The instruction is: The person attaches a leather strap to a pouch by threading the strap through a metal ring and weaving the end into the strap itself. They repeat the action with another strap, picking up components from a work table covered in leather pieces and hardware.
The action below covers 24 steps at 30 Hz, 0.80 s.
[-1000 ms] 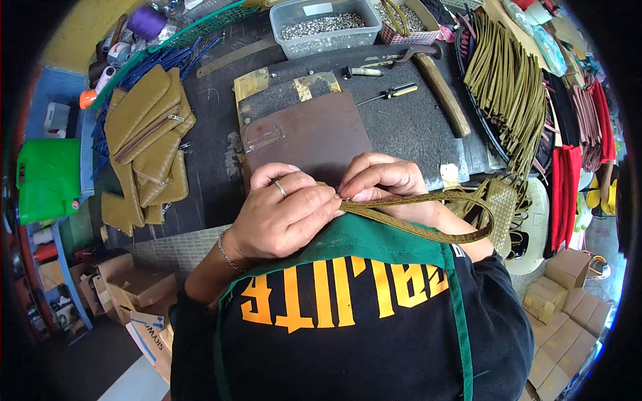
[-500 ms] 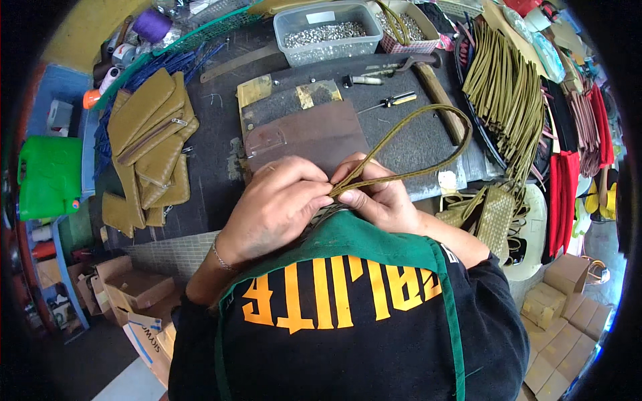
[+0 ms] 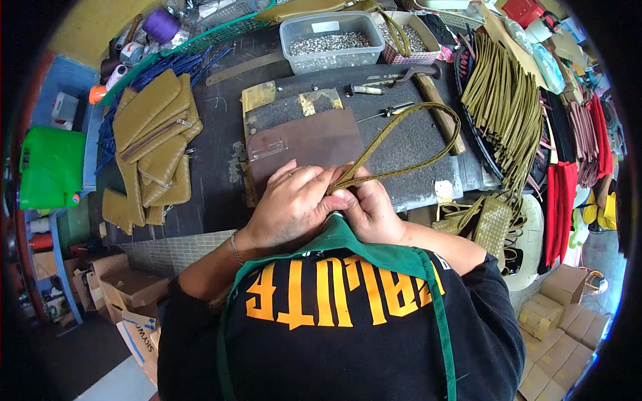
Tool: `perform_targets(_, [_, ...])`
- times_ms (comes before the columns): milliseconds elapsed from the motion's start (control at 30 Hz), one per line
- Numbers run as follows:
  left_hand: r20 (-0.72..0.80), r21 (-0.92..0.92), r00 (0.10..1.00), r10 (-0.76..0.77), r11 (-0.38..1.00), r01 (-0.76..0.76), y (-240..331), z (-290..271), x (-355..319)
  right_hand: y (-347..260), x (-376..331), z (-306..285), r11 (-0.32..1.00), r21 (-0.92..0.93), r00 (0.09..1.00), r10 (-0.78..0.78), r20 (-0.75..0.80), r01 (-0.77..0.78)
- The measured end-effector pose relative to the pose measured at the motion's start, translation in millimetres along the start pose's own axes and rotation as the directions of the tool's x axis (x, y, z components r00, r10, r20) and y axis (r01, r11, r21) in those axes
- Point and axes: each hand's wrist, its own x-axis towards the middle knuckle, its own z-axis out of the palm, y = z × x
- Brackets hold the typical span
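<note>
An olive-brown strap is bent into a long loop that rises away to the upper right. Its two ends come together between my hands. My left hand is closed at the gathered ends, with its fingertips partly hidden. My right hand pinches the same ends, its thumb lying on top. Just beyond my hands lies a flat brown leather piece on the dark work board. A screwdriver rests behind the loop, and a hammer with a wooden handle lies at its right.
Olive woven pouches are piled at the left. At the back stand a clear bin of small metal parts and a checked box. A thick bundle of olive straps spreads at the right, above woven pieces.
Both hands have drawn closer together around the strap ends. The loop has shifted slightly left and become narrower. The view has tilted a little.
</note>
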Motion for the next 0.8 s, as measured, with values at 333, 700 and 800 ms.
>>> perform_targets(333, [-0.044, -0.499, 0.989, -0.14, 0.861, 0.1, 5.0, -1.1, 5.5, -5.6, 5.2, -20.9, 0.979, 0.202, 0.999, 0.026, 0.045, -0.035])
perform_targets(700, [0.114, -0.535, 0.969, -0.22, 0.808, 0.247, 1.3, -6.3, 6.8, -1.3, 9.2, -27.9, 0.889, 0.451, 0.994, 0.105, -0.021, -0.084])
perform_targets(800, [0.079, -0.497, 0.976, -0.205, 0.84, 0.217, 2.7, -6.7, 8.4, -3.3, 9.4, -20.3, 0.773, 0.618, 0.976, 0.215, -0.046, -0.141])
